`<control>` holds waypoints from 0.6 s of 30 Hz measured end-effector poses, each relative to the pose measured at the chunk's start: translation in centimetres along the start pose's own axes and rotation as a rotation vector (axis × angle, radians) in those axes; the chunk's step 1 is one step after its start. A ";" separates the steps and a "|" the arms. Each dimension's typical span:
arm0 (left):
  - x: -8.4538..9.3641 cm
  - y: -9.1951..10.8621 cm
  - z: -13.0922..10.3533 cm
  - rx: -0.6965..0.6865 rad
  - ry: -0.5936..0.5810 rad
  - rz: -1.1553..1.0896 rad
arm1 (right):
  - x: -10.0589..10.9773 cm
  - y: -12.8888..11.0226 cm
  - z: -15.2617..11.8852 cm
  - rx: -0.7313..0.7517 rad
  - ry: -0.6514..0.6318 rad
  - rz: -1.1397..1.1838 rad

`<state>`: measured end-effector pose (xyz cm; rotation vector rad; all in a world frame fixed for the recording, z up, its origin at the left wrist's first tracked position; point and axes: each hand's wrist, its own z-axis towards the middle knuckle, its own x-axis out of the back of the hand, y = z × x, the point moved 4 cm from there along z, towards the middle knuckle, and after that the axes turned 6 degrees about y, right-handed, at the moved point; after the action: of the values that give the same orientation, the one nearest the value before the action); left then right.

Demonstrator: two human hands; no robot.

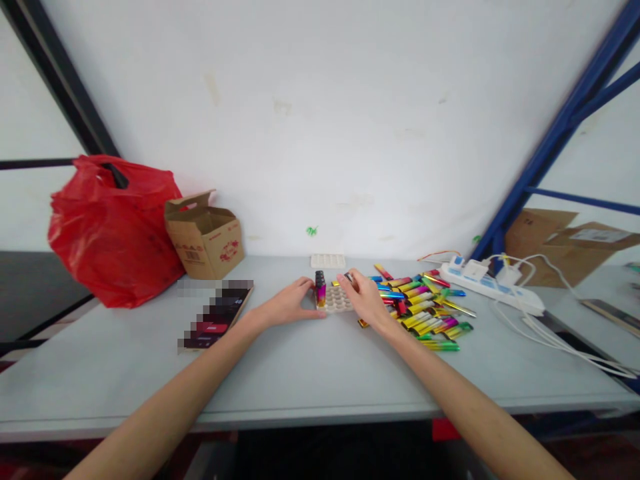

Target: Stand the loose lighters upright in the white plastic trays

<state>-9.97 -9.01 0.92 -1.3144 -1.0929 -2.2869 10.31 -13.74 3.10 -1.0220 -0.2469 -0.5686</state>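
The left hand [293, 304] curved half open around the left end of a pale holed tray [338, 300], where dark-topped tubes [321, 291] stood upright. The right hand [367, 300] pinched what looked like a dark-tipped piece [349, 277]; shiny tubes [419, 311] lay heaped farther right.

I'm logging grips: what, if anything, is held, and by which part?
Right hand: a dark-ended piece, grip hidden. Left hand: at the left end of the tray, hold unclear.
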 end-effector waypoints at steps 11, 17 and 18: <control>0.4 -0.7 0.1 -0.033 -0.050 -0.091 | 0.1 -1.9 -0.4 0.218 -0.136 -0.058; 0.5 -0.5 0.2 -0.054 -0.049 -0.060 | 0.2 -1.5 -0.4 0.168 -0.139 -0.027; 0.6 -0.4 0.2 -0.059 -0.045 -0.056 | 0.0 -1.3 -0.5 0.183 -0.157 -0.046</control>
<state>-10.38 -8.50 1.26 -1.3811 -1.0978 -2.3577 9.54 -14.70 3.84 -0.8854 -0.4542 -0.4981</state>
